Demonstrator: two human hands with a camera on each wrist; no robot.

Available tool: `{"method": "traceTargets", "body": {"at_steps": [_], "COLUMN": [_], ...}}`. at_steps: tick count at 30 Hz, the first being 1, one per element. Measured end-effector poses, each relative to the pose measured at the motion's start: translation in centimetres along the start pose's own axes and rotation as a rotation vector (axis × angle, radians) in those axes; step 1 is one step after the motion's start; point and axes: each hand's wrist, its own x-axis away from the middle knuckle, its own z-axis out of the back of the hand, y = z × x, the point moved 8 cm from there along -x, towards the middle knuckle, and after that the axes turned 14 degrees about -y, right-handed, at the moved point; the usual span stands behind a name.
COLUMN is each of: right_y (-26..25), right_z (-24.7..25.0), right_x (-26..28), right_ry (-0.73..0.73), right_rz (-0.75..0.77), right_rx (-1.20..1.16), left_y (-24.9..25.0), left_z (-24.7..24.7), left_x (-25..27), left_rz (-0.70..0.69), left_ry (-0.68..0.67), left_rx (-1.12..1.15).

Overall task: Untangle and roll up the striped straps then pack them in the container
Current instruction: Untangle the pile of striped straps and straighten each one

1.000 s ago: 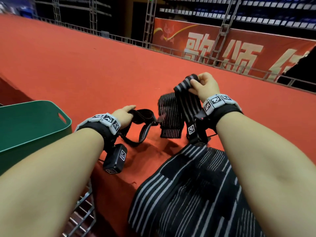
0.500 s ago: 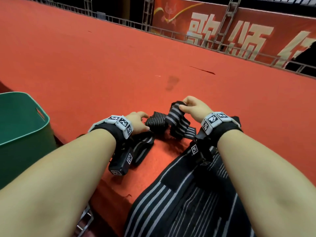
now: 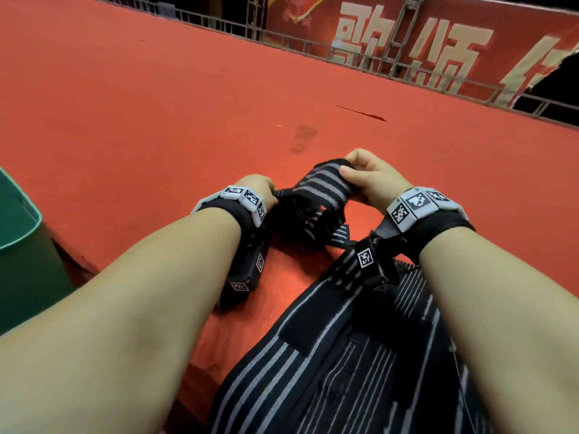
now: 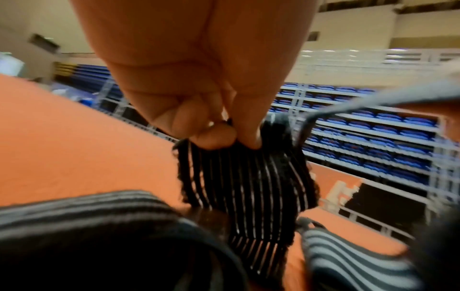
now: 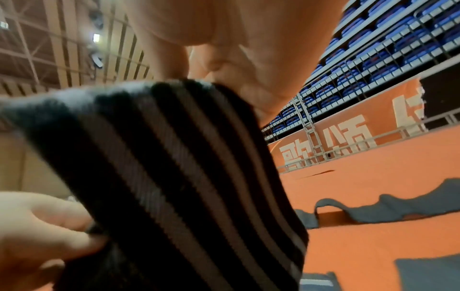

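A black strap with grey stripes (image 3: 319, 189) is stretched between both hands just above the red surface. My right hand (image 3: 369, 180) pinches its upper end, seen close as a broad striped band (image 5: 174, 167) in the right wrist view. My left hand (image 3: 263, 189) pinches the other part of the strap (image 4: 248, 177) between thumb and fingertip. More striped strap (image 3: 329, 355) trails toward me off the near edge. The green container (image 3: 18, 245) stands at the far left, its inside hidden.
The red carpeted platform (image 3: 188, 104) spreads wide ahead. A metal railing and a red banner with large characters (image 3: 407, 48) bound its far side. Loose strap lengths (image 5: 398, 208) lie on the carpet to the right. A dark tear (image 3: 360, 112) marks the carpet.
My right hand has come down from its raised position and both hands have closed in together. The left hand now pinches the striped strap instead of the looped black end.
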Motion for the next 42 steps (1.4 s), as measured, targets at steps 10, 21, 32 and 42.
{"method": "traceTargets", "body": {"at_steps": [10, 21, 32, 42], "right_y": [1.5, 1.4, -0.3, -1.8], "right_z": [6.9, -0.5, -4.5, -4.4], "right_x": [3.0, 2.3, 3.7, 6.5], "right_ry": [0.32, 0.106, -0.022, 0.083], "right_rz": [-0.139, -0.148, -0.218, -0.188], "right_rx": [0.28, 0.267, 0.376, 0.428], "left_y": [-5.2, -9.4, -13.8, -8.5], "left_z": [4.0, 0.1, -3.0, -1.2], "left_x": [-0.6, 4.4, 5.9, 11.1], "left_rz": [0.122, 0.354, 0.33, 0.142], "left_ry": [0.272, -0.23, -0.216, -0.132], "left_rx": [0.429, -0.054, 0.073, 0.278]}}
